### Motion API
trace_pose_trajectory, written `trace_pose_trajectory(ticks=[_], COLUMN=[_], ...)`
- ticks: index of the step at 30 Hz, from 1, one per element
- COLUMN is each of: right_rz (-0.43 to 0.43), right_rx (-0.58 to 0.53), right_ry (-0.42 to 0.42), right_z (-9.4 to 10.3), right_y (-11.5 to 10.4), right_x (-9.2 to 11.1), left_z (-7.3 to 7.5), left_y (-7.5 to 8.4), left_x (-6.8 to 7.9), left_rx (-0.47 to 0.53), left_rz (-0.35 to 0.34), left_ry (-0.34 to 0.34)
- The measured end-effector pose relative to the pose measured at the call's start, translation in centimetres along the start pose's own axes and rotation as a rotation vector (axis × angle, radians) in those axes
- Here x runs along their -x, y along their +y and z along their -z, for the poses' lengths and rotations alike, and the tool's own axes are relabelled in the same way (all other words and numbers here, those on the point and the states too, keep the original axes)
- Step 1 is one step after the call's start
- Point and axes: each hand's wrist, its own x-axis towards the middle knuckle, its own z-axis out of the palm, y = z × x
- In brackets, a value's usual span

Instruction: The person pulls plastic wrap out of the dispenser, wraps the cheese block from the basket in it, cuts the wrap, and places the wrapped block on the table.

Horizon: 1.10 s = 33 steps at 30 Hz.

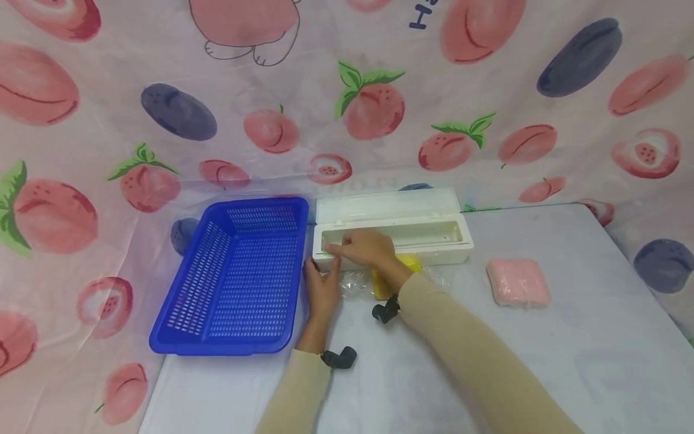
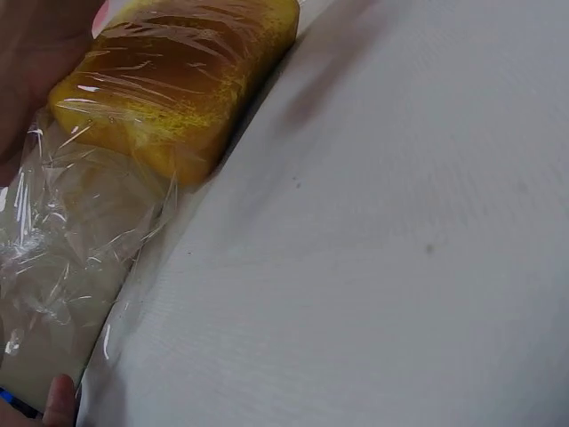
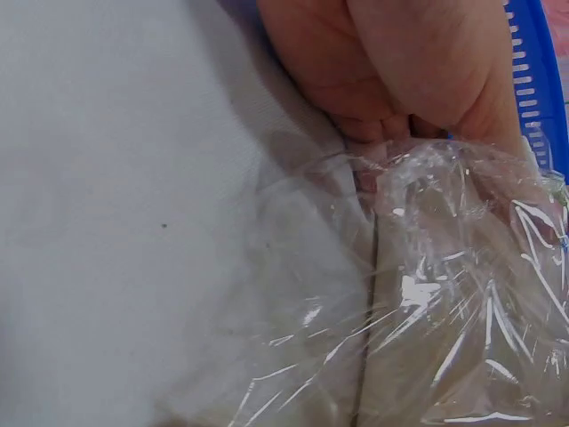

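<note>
A long white cling film dispenser (image 1: 439, 255) stands with its clear lid (image 1: 387, 207) raised. My left hand (image 1: 322, 290) holds its front left corner, thumb at the front edge. Bent over the dispenser's left end, my right hand (image 1: 368, 247) has its thumb reaching to a small green piece (image 1: 326, 248) on the front rail; what its fingers hold I cannot tell. Clear film (image 3: 427, 294) hangs crumpled down the dispenser's front. Before it lies a yellow-brown, bread-shaped block (image 2: 178, 80) under shiny film, partly hidden by my right arm in the head view.
Left of the dispenser sits a blue perforated plastic basket (image 1: 301, 271), close beside my left hand. On the right of the white-covered table (image 1: 591, 337) lies a pink block (image 1: 518, 283) with a shiny wrap. A fruit-print cloth (image 1: 303, 90) hangs behind.
</note>
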Motion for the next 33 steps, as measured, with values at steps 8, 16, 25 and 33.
trace_pose_trajectory(ticks=[8, 16, 25, 33], right_rz=[-0.016, -0.013, -0.025, 0.004], right_rx=[-0.072, -0.08, -0.072, -0.204], right_ry=[-0.067, -0.126, -0.083, -0.145], right_z=[1.1, 1.7, 1.3, 2.7], right_y=[0.4, 0.3, 0.0, 0.4], right_x=[-0.3, 0.0, 0.1, -0.7], left_z=[-0.1, -0.2, -0.3, -0.5], left_y=[0.1, 0.0, -0.2, 0.0], left_x=[-0.1, -0.2, -0.2, -0.4], left_rx=[-0.013, -0.013, -0.015, -0.009], left_rz=[-0.012, 0.003, -0.022, -0.019], left_ry=[0.012, 0.035, 0.075, 0.101])
